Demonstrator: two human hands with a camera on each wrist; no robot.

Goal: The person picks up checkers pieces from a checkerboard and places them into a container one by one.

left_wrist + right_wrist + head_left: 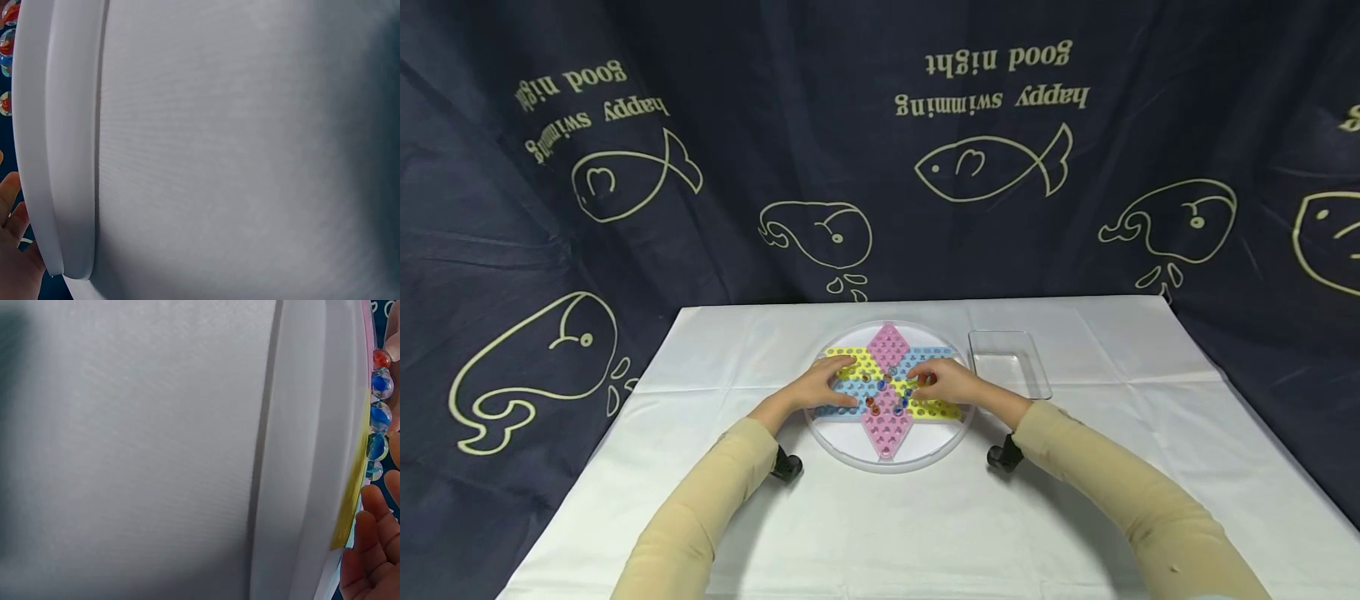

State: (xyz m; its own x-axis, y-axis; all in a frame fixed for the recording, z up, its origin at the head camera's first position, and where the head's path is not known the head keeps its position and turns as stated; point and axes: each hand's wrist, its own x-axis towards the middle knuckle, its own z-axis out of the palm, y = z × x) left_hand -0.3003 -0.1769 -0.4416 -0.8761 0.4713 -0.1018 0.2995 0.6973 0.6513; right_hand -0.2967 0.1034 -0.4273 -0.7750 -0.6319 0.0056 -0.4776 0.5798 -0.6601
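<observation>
A round white Chinese checkers board (842, 442) with a pink, yellow and blue star lies on the table. Blue marbles (898, 410) and reddish marbles (872, 406) sit around its middle. From the left, my left hand (816, 386) reaches over the board, thumb and fingers spread apart over the yellow and blue points. Opposite it, my right hand (958, 382) hovers at the right points, with reddish marbles (932, 378) showing between thumb and fingers. In the right wrist view, its fingers (369, 540) curve loosely beside the board's edge; no marble appears pinched there.
A clear rectangular container (1011, 364) stands just right of the board. White cloth (880, 525) covers the table. Behind it hangs a dark blue curtain (820, 150) with fish and whale drawings.
</observation>
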